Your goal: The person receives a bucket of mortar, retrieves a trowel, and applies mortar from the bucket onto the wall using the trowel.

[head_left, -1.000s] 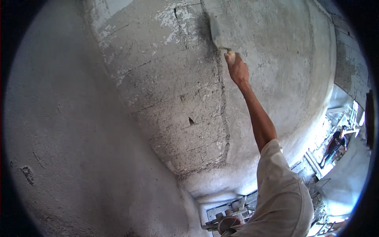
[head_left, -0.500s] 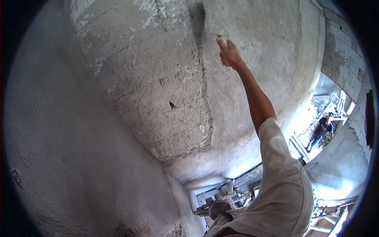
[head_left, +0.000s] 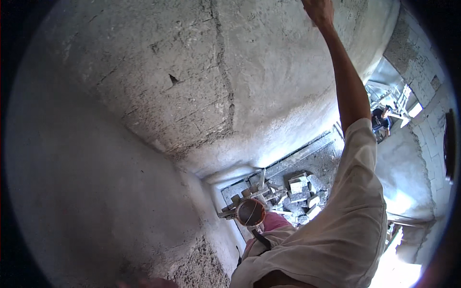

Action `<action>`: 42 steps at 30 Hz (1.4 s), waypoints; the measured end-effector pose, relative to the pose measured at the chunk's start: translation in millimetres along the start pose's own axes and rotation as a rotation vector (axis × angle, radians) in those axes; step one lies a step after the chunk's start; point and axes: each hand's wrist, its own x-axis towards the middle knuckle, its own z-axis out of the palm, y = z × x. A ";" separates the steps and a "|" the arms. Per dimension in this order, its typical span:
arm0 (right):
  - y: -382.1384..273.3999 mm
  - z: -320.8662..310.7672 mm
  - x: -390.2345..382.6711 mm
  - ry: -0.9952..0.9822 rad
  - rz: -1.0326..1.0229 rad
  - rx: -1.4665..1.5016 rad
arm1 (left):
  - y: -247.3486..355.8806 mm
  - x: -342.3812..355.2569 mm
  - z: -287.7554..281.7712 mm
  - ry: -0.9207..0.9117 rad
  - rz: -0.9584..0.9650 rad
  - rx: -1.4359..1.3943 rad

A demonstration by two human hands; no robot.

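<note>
My right hand (head_left: 318, 10) is at the top edge, near the rough grey plastered wall (head_left: 278, 57), fingers curled round something mostly out of frame. A blurred bit of my left hand (head_left: 149, 283) shows at the bottom edge, its fingers unclear. The wall has a vertical crack (head_left: 221, 62) and a small dark hole (head_left: 174, 78). Far below my right arm is a round bucket (head_left: 250, 212) with a reddish rim and grey contents.
A smoother wall (head_left: 96, 177) meets the cracked one at a corner on the left. Broken blocks (head_left: 300, 189) and boards (head_left: 261, 177) lie below. At the right, beyond my arm, a person in dark clothing (head_left: 380, 120) is among timber pieces.
My right hand has moved up and right to the frame edge; the trowel seen in it earlier is out of sight. The view has shifted, showing more rubble and the bucket.
</note>
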 end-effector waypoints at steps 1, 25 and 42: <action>7.8 2.1 10.2 0.046 -0.155 -0.172 | 0.9 11.1 3.4 -0.019 0.004 0.009; 376.0 103.4 -355.3 -0.862 -0.597 -0.761 | 30.9 37.9 83.8 -0.493 0.278 0.666; 290.1 100.8 -325.1 -1.038 -0.330 -0.670 | -9.9 75.7 25.4 -0.534 0.243 0.892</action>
